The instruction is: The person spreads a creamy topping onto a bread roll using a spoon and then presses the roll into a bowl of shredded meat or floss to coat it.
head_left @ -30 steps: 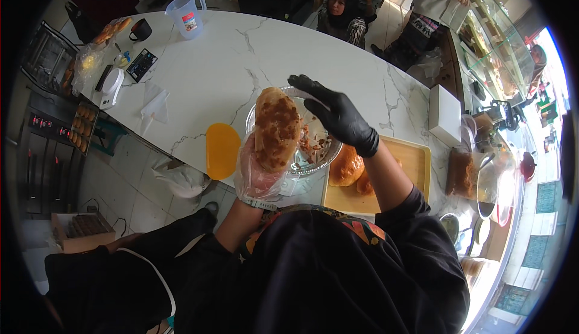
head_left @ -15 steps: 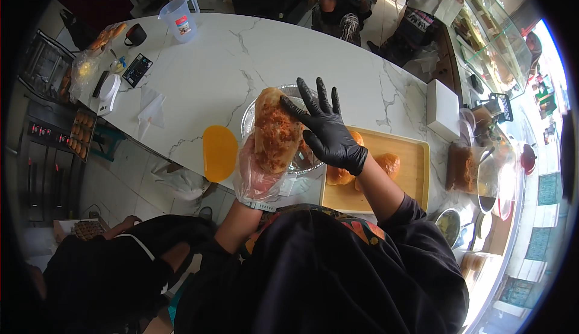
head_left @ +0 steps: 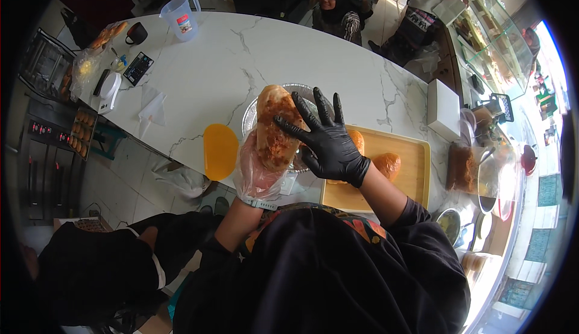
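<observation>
White tabletop (head_left: 205, 81) with grey veins curves through the room, and a round foil pan (head_left: 249, 116) sits near its closest edge, right in front of the person I'm watching. Over that foil pan is the long bread (head_left: 271, 144), held up off the surface, its top coated with reddish-brown shreds. The left hand (head_left: 256, 168), in a clear plastic glove, grasps it from beneath, most of the fingers out of sight under the crust. The right hand (head_left: 333, 150), in a black glove, has its fingers (head_left: 306, 111) spread and released, reaching over the bread's right side; I can't tell how firmly they press.

Just left of the foil pan lies a flat, rounded yellow piece (head_left: 220, 152). Right of the pan, a tan tray (head_left: 413, 171) carries glossy brown buns (head_left: 387, 165), one partly covered by the black glove. Farther right of the pan stand a white box (head_left: 443, 111) and a clear container (head_left: 462, 168) with something brown inside. Well off to the pan's far left are a clear jug (head_left: 181, 20) and a black mug (head_left: 137, 33). Beyond the pan, past the tabletop, I see people (head_left: 329, 17) looking on.
</observation>
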`<state>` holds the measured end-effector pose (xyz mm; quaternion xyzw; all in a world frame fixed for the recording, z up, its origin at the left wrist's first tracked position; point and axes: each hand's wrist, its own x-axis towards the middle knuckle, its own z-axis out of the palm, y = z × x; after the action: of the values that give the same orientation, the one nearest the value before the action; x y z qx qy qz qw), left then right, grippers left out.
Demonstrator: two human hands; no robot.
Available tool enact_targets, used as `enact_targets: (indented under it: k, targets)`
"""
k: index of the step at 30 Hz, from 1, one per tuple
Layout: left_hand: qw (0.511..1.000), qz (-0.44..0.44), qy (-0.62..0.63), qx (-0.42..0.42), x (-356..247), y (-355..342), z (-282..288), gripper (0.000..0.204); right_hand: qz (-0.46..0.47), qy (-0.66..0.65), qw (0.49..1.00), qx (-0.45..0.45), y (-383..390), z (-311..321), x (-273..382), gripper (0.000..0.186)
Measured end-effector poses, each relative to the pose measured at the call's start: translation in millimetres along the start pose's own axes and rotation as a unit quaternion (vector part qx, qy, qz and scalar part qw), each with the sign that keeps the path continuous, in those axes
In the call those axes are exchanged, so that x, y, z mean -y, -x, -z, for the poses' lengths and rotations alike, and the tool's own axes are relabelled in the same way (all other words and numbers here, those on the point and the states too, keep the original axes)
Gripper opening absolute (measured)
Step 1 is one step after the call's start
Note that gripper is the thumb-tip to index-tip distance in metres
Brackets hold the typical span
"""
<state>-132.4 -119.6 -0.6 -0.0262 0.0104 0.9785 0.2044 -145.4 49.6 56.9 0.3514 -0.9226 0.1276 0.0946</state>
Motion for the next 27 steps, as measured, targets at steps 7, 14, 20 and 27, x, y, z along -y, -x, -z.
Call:
enact_targets:
  k: [7, 14, 20, 27]
  targets:
    - [1.000, -0.010, -0.021, 0.000, 0, -2, -1, 0.047, 0.005, -0.014, 1.000, 0.024, 2, 4, 4, 0.075]
    - [1.000, -0.018, -0.011, 0.006, -1, -1, 0, 0.048, 0.032, 0.021, 0.999, 0.033, 0, 3, 9, 0.064]
    - [0.997, -0.032, -0.054, -0.036, -3, 0, -6, 0.048, 0.070, -0.005, 0.997, 0.008, 2, 4, 12, 0.062]
    - [0.989, -0.125, -0.060, -0.045, -32, 8, 4, 0.041, -0.187, -0.304, 0.925, 0.133, -14, -24, -46, 0.053]
